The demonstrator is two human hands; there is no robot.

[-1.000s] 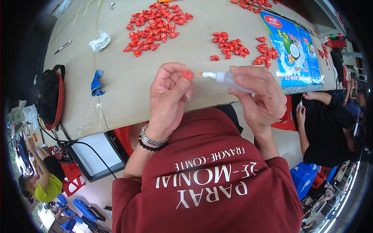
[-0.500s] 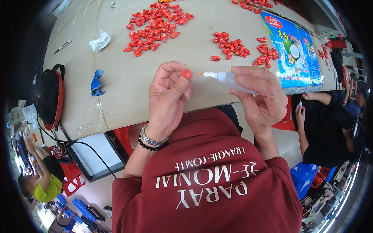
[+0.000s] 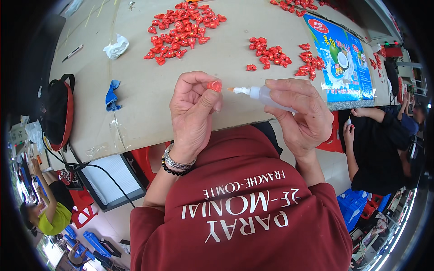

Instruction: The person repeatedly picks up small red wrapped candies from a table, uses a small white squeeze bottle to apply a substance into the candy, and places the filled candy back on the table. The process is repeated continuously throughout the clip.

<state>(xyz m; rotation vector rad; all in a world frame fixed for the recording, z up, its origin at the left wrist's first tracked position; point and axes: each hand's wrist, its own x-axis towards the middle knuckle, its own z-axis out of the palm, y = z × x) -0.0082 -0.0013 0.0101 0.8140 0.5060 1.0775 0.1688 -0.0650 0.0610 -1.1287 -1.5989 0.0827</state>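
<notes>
My left hand [image 3: 193, 113] pinches a small red plastic piece [image 3: 214, 86] between thumb and fingertips, just above the near edge of the table [image 3: 149, 86]. A small white squeeze bottle [image 3: 262, 95] lies in my right hand [image 3: 300, 115], its thin nozzle pointing left and almost touching the red piece. Several more red pieces lie in a big heap [image 3: 183, 29] at the back and in a smaller group [image 3: 271, 52] behind the bottle.
A blue printed sheet [image 3: 343, 58] lies at the table's right. A blue cloth [image 3: 112, 95], crumpled white tissue [image 3: 116, 47] and a black and red bag [image 3: 58, 113] are at the left. A person in black [image 3: 379, 149] sits to the right; a flat white box [image 3: 110, 178] lies below the table.
</notes>
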